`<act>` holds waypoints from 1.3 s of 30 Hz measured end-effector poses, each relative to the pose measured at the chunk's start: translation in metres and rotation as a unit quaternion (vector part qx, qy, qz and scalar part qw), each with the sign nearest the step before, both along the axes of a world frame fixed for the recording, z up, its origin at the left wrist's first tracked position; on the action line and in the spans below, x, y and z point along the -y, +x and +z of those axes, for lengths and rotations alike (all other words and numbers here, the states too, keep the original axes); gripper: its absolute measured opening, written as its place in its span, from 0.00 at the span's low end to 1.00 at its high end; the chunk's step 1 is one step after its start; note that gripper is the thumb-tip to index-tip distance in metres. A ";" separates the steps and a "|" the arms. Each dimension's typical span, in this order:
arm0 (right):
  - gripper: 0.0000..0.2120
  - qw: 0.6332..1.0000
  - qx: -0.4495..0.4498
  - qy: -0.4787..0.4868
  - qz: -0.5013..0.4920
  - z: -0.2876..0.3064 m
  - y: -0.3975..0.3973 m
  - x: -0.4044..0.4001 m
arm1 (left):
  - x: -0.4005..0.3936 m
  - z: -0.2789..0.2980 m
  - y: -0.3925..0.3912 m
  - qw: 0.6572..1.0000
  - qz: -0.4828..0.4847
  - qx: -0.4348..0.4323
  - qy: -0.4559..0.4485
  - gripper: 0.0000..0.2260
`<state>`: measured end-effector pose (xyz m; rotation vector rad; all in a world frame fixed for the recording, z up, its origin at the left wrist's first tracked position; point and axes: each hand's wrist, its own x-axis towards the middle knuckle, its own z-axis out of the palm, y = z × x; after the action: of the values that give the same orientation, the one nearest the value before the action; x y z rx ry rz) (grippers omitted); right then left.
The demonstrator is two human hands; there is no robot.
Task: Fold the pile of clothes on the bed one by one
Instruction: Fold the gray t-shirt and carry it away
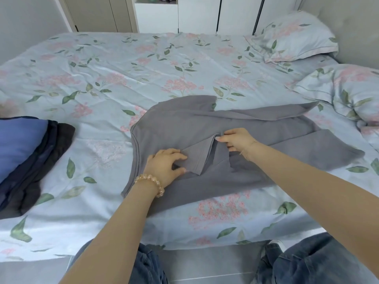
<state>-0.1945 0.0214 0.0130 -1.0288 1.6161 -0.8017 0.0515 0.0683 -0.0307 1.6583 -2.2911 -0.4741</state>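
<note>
dark clothes pile (pixel 30 156) cut off left

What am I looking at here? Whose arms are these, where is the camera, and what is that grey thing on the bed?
No machine here: a person wears a camera on the head, so you look down along their own two bare arms. They stand at a bed with a flowered cover. The grey garment is spread out before them, partly folded. The left hand, the one with a bead bracelet, grips a sleeve-like flap of it. The right hand pinches the fabric at the flap's far edge. At the left lies a pile of blue and dark clothes. Two pillows lie at the far right.
</note>
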 end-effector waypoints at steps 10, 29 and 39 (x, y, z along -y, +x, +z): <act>0.13 0.990 0.098 0.060 -0.084 -0.017 -0.019 0.014 | 0.042 0.010 0.009 0.930 0.231 -0.285 0.032 0.08; 0.10 0.951 -0.074 -0.245 0.174 0.008 -0.037 -0.059 | -0.003 0.066 0.049 0.912 0.007 -0.394 0.115 0.09; 0.13 0.816 -0.330 -0.306 0.362 -0.036 -0.055 -0.105 | -0.067 0.023 0.046 0.997 -0.047 -0.049 0.023 0.10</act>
<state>-0.2491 0.1269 -0.0228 -2.4165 1.2933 -0.4280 0.0974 0.1352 -0.0073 1.5167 -2.3099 -0.6203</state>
